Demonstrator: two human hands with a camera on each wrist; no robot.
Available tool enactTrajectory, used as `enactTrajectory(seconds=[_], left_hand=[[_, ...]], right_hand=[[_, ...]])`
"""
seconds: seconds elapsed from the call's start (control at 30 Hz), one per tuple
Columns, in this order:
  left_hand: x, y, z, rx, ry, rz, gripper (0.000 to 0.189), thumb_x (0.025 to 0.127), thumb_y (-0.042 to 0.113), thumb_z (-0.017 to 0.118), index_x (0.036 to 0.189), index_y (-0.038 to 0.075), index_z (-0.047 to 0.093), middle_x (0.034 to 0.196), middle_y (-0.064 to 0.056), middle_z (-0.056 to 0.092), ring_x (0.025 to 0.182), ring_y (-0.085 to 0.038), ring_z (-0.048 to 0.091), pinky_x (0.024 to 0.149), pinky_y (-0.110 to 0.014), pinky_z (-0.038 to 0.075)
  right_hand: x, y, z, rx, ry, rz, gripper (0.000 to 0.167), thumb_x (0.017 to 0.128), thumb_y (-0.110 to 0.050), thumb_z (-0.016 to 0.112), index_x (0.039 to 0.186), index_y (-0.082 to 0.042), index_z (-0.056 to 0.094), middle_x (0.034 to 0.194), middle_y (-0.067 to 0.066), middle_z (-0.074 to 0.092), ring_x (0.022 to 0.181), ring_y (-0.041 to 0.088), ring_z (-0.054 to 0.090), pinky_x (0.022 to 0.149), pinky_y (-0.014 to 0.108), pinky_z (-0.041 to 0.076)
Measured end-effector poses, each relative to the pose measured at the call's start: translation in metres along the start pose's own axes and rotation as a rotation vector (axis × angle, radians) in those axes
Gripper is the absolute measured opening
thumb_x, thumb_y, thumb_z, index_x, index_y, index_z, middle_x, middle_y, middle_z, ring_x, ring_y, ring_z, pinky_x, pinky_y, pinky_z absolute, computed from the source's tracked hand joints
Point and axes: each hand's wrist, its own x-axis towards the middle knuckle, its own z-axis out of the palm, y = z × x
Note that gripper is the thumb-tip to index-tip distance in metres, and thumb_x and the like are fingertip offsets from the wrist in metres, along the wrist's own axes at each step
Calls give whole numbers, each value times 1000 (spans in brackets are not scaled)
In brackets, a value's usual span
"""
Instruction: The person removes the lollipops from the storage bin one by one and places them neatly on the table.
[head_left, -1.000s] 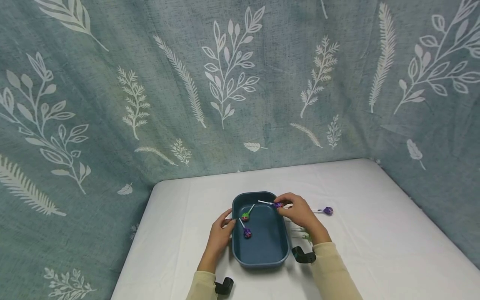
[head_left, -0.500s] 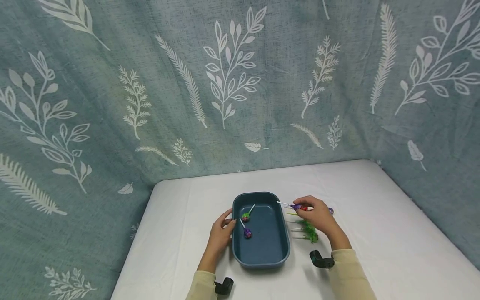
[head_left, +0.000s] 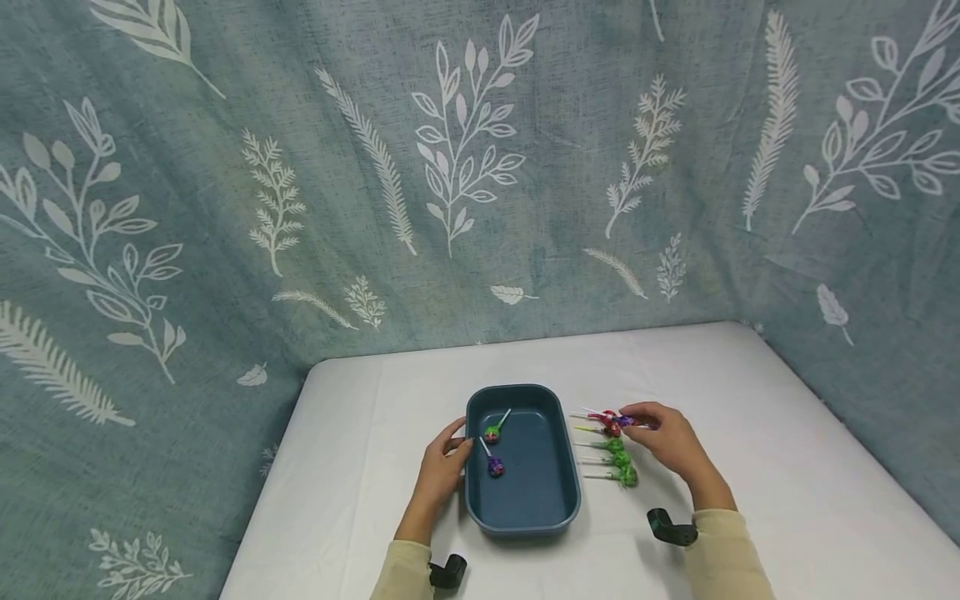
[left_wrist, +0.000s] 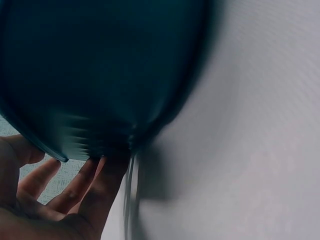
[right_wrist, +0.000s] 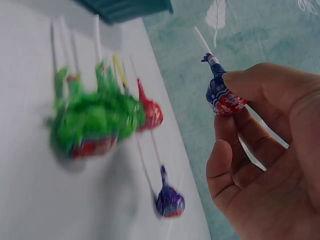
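Note:
My left hand (head_left: 441, 468) holds the left rim of a dark blue rectangular tray (head_left: 521, 528). In the left wrist view its fingertips touch the outside of the tray wall. A green lollipop (head_left: 492, 434) and a purple lollipop (head_left: 495, 467) lie in the tray. Right of it, my right hand (head_left: 670, 437) pinches a purple-and-red wrapped lollipop (right_wrist: 220, 92) by its head, between thumb and fingers, white stick pointing away. This lollipop is above a row of lollipops on the table. Another purple lollipop (right_wrist: 171, 202) lies below the hand, mostly hidden in the head view.
Several green lollipops (head_left: 622, 475), a red lollipop (right_wrist: 152, 112) and a dark red one with a yellow stick (head_left: 612, 430) lie in a row, sticks toward the tray. A white cloth (head_left: 360, 433) covers the table. A patterned blue-green curtain (head_left: 480, 317) hangs behind.
My right hand has moved right and nearer, from over the tray's right rim to the row of lollipops, carrying the purple lollipop. My left hand and the tray stay put.

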Motion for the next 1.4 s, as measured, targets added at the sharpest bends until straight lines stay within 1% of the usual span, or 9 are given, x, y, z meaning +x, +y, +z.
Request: enactTrajectory(seconds=[0.1,0.37,0.8,0.97,1.2,1.3,1.4], left_hand=[[0,0,0,1,1,-3,48,103,7,55,148,-3,46,128,-37,57,111,-49,61,77,-48,62],[0,-1,0,-6,1,-9,48,103,7,55,149,-3,45,130,-36,56,113,-49,60,79,-48,61],[0,-2,0,-4,1,-12,48,103,8,54,149,-3,45,130,-36,56,114,-50,60,79,-49,61],[-1,-2,0,-2,1,-11,48,103,7,54,149,-3,46,130,-37,56,114,-50,60,78,-49,61],[-1,0,0,-7,2,-12,48,103,7,55,148,-3,46,129,-37,56,112,-50,60,78,-49,61],[2,-4,0,-4,3,-8,47,103,7,55,148,-3,46,128,-37,57,110,-49,61,76,-48,62],[8,-15,0,-6,7,-11,48,103,8,55,149,-2,46,128,-36,57,108,-49,62,74,-48,62]], right_hand=[[-5,6,-4,-6,3,21,33,95,-15,72,124,1,68,122,22,66,112,41,61,89,56,53],[-10,25,-12,-56,3,56,31,94,-13,71,123,1,68,120,22,68,115,45,60,94,62,49],[-14,50,-27,-117,-6,107,31,93,-13,72,120,2,69,117,27,67,110,47,61,92,64,47],[-14,60,-30,-144,-12,110,30,92,-8,72,119,5,68,113,26,68,107,46,62,91,62,48],[-12,67,-28,-147,-30,110,30,90,-5,72,118,6,69,110,25,69,102,43,64,88,59,50],[-10,70,-28,-162,-40,102,29,90,-3,71,118,6,68,109,26,69,102,44,64,89,61,50],[-9,73,-28,-178,-41,97,28,90,-1,70,117,6,68,109,26,68,103,44,63,91,62,48]])
